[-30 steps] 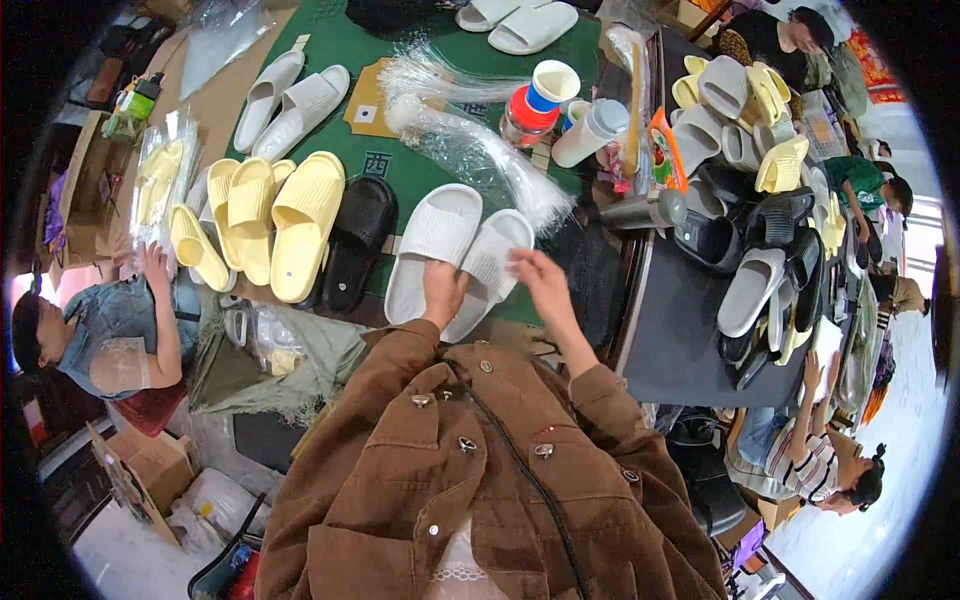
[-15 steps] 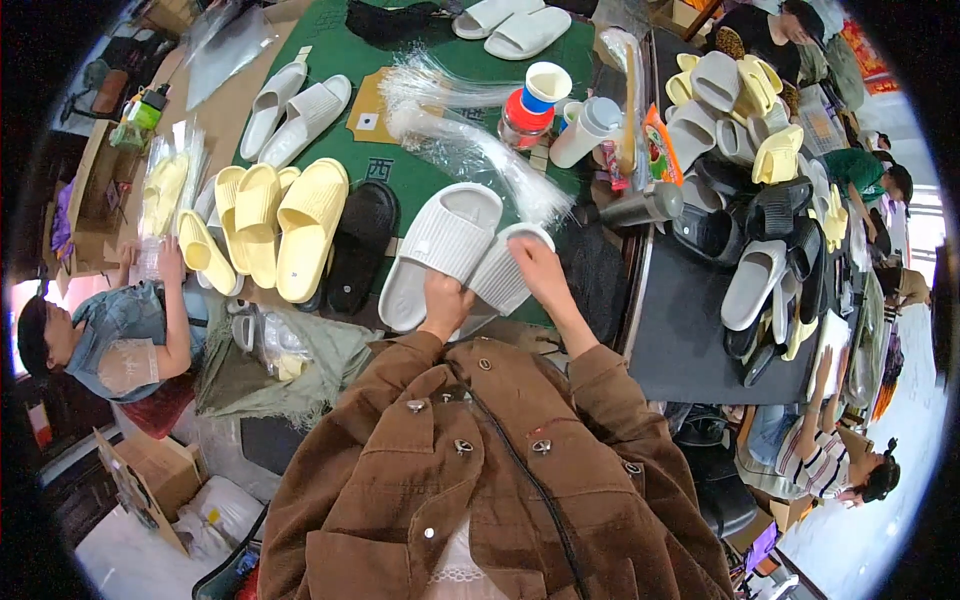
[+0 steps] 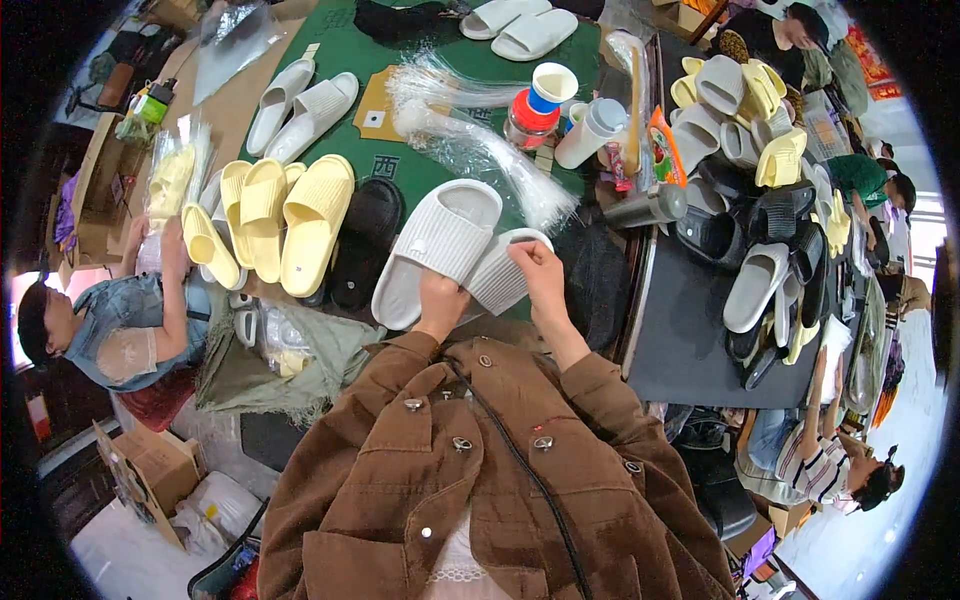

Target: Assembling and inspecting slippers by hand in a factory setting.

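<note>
A pair of white ribbed slide sandals lies at the near edge of a green table [image 3: 345, 55]. My left hand [image 3: 440, 300] grips the heel end of the left white slide [image 3: 440, 245]. My right hand [image 3: 538, 272] holds the second white slide [image 3: 497, 282], which is tilted up against the first one. Both brown jacket sleeves reach up from the lower edge. A bundle of clear plastic ties [image 3: 490, 150] lies just beyond the slides.
Yellow slides [image 3: 285, 215] and a black slide [image 3: 365, 240] lie left of the pair. More white slides [image 3: 300, 105] sit farther back. Cups and bottles [image 3: 560, 100] stand at the right. A dark side table [image 3: 690, 330] holds a heap of mixed slides [image 3: 770, 180]. A person [image 3: 120, 320] sits at left.
The two white slides went from lying side by side to being drawn together, the right one lifted and turned against the left. Both my hands pulled nearer to me.
</note>
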The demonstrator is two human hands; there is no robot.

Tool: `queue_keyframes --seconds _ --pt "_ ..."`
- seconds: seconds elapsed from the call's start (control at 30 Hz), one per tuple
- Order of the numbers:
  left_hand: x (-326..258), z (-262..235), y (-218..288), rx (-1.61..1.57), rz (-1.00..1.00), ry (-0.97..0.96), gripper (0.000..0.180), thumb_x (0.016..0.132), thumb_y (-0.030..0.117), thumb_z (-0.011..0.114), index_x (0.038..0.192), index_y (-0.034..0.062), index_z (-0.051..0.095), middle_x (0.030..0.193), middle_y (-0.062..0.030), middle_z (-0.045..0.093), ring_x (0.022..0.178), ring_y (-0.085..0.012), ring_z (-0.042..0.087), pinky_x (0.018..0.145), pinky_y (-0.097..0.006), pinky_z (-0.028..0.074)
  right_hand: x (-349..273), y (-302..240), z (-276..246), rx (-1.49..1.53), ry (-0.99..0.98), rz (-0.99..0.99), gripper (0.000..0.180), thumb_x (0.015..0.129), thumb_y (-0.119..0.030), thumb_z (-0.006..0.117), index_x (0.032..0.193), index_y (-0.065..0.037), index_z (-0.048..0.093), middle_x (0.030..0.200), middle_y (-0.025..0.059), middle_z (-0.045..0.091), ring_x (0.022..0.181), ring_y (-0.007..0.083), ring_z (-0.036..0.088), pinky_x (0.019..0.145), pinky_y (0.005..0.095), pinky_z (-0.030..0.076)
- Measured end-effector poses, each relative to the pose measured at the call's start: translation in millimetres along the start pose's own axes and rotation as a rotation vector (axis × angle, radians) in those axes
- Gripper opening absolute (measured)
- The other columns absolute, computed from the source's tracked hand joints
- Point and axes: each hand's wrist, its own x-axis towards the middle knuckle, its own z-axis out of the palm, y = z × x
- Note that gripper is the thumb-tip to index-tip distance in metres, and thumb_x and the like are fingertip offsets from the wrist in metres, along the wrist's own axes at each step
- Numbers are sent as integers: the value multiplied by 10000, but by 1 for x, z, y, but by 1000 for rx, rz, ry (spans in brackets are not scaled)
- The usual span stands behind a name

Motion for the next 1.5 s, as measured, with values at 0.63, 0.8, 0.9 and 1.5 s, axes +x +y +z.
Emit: queue_keyframes --seconds 0.63,0.8,0.9,1.5 --pt "-10 -5 3 62 187 -93 416 586 3 623 1001 22 619 964 -171 598 881 -356 569 743 -417 461 13 -29 7 -256 -153 -176 156 893 -128 491 965 8 516 843 64 630 593 79 561 516 201 441" --pt "-24 2 -12 16 132 -227 499 573 -46 594 1065 32 599 1034 -181 588 970 -359 559 822 -417 446 5 -33 14 -284 -207 -139 221 885 -126 487 1054 9 527 865 43 637 577 53 525 490 176 399" --pt "-24 3 -9 -3 185 -261 499 573 -42 595 1067 27 595 1049 -191 578 969 -374 553 821 -420 448 8 -28 12 -218 -223 -169 228 885 -115 475 1068 4 543 870 38 638 585 50 512 517 172 399" --pt "-27 2 -35 -114 -326 -215 482 656 -34 541 1134 -5 480 1099 -207 495 1091 -374 428 935 -421 343 27 32 -17 15 15 -217 161 908 -32 401 919 6 557 729 12 526 610 61 440 558 195 374"
